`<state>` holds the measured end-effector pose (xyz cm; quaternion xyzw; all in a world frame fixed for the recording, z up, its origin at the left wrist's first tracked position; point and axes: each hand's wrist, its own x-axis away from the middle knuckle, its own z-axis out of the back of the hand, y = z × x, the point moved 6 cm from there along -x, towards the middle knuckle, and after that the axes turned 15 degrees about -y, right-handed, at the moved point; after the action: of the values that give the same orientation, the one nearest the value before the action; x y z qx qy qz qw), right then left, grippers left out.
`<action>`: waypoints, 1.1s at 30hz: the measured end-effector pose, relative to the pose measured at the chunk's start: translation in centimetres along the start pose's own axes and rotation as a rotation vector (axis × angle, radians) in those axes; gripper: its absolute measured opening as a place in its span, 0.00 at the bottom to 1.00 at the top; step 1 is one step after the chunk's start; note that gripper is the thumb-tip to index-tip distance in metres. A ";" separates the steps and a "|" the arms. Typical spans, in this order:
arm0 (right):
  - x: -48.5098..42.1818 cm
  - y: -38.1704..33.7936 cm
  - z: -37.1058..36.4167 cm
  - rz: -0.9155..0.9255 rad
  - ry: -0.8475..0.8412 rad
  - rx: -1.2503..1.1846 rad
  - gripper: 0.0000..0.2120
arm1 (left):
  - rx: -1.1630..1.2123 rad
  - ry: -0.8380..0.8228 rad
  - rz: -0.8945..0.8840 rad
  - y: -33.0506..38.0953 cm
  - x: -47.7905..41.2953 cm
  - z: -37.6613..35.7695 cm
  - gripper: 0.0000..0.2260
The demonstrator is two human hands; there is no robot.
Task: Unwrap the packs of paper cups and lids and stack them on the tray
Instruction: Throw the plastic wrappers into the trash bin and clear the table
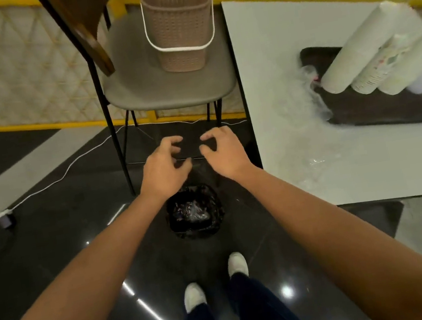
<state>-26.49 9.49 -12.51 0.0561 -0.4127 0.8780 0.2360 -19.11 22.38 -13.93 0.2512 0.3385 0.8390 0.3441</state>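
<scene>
Left hand (165, 167) and right hand (223, 150) hang half-curled and empty, but leaning tall white paper cup stacks (370, 49) on the dark flat tray (392, 112) at two o'clock could fall.

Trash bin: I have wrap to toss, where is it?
In the head view the trash bin sits on the dark floor at centre, between the chair and the person's shoes, left of the white table.

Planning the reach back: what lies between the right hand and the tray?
Head view: from the right hand, bare white table, then crumpled clear wrap against the tray.
</scene>
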 end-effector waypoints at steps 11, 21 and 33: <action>2.6 5.1 12.8 -0.023 0.119 0.165 0.15 | 0.026 -0.127 -0.113 10.9 -1.6 -5.9 0.33; 0.0 12.0 21.3 0.019 0.078 0.324 0.25 | -0.168 -0.333 -0.070 16.7 -5.6 -15.8 0.41; -5.9 16.9 21.7 -0.077 -0.235 0.366 0.46 | -0.398 -0.523 -0.086 18.3 -8.0 -21.1 0.39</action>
<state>-31.12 -18.23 -11.84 0.2156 -0.2686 0.9161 0.2054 -35.30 -1.73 -15.48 0.3714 0.0784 0.7803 0.4970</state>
